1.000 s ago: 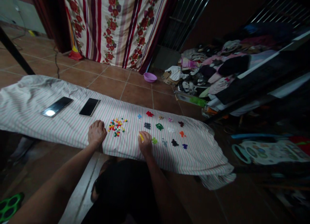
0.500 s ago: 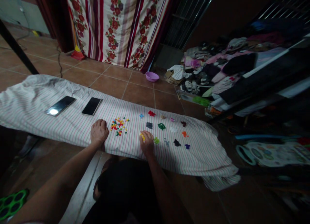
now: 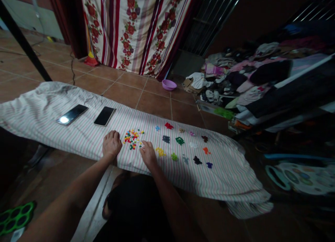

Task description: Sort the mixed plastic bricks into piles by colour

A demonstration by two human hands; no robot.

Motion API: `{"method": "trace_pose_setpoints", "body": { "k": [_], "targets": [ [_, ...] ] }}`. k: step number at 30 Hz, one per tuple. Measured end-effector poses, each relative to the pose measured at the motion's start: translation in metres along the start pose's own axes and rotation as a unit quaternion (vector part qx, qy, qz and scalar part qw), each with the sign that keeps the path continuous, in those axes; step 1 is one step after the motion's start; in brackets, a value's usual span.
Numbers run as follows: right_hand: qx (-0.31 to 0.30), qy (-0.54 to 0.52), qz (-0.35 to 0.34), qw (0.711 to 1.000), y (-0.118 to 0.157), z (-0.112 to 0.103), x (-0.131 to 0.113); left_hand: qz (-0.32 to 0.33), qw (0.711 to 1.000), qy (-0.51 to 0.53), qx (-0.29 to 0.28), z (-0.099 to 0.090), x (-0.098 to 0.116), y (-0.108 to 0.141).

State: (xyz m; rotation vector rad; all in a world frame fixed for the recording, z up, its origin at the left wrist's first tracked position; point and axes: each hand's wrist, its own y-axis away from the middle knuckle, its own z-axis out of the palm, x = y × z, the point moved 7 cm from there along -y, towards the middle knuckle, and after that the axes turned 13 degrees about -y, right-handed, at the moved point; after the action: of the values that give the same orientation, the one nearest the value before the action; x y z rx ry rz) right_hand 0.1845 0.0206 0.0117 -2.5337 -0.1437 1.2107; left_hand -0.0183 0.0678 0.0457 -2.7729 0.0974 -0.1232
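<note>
A mixed pile of small coloured pieces (image 3: pixel 134 138), too small to name exactly, lies on the striped cloth (image 3: pixel 183 177). My left hand (image 3: pixel 112 144) rests on the cloth just left of this pile, holding nothing visible, its fingers lying on the fabric. At the pile's right edge is my right hand (image 3: pixel 148 154), fingers somewhat apart and fingertips close to a few loose pieces. Sorted single-colour heaps spread to the right, among them a yellow heap (image 3: pixel 160 151), a lime green heap (image 3: pixel 174 156), a dark green heap (image 3: pixel 179 140) and a red heap (image 3: pixel 169 125).
Two phones, one with a bright reflection (image 3: pixel 72 115) and one dark (image 3: pixel 105 116), lie left on the cloth. Beyond the cloth's far edge a purple basin (image 3: pixel 169 85) sits on the tiled floor. Heaped clothes (image 3: pixel 235 72) fill the right background.
My right hand has moved left from the yellow heap to the mixed pile, leaving the yellow pieces uncovered. My left hand stays beside the pile. The whole view has shifted slightly.
</note>
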Motion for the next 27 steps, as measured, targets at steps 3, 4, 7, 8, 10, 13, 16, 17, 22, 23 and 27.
{"method": "trace_pose_setpoints", "body": {
  "k": [3,4,7,8,10,13,16,17,22,23,27],
  "targets": [
    [-0.01,-0.01,0.013,1.0,-0.015,0.015,-0.001,0.0,1.0,-0.005,0.006,0.0,0.0,0.0],
    [-0.018,-0.024,0.011,1.0,-0.02,0.018,-0.003,0.001,1.0,-0.007,0.008,0.001,0.0,0.0],
    [-0.035,-0.07,-0.008,0.997,-0.031,0.019,-0.008,0.004,1.0,-0.008,0.009,0.003,0.0,0.0],
    [-0.033,-0.078,-0.016,0.996,-0.034,0.017,-0.008,0.006,1.0,-0.007,0.009,0.004,0.0,0.0],
    [-0.007,-0.076,-0.027,0.997,-0.042,0.008,-0.005,0.007,1.0,-0.005,0.009,0.006,-0.001,0.0],
    [0.057,-0.037,-0.019,0.998,-0.056,-0.003,0.011,0.009,1.0,-0.005,0.01,0.008,-0.001,0.0],
    [0.09,-0.009,0.004,0.996,-0.069,0.0,0.027,0.009,1.0,-0.007,0.015,0.008,-0.001,0.0],
    [0.094,-0.008,0.01,0.995,-0.073,0.004,0.031,0.009,1.0,-0.007,0.017,0.008,-0.001,0.0],
    [0.066,-0.027,-0.012,0.997,-0.082,0.03,0.02,0.01,1.0,0.006,0.018,0.008,-0.001,0.0],
    [0.05,-0.03,-0.019,0.998,-0.083,0.035,0.015,0.011,1.0,0.007,0.018,0.008,-0.001,0.0],
    [0.002,-0.039,-0.05,0.998,-0.088,0.043,-0.007,0.011,1.0,0.003,0.024,0.008,-0.001,0.0]
  ]
}}
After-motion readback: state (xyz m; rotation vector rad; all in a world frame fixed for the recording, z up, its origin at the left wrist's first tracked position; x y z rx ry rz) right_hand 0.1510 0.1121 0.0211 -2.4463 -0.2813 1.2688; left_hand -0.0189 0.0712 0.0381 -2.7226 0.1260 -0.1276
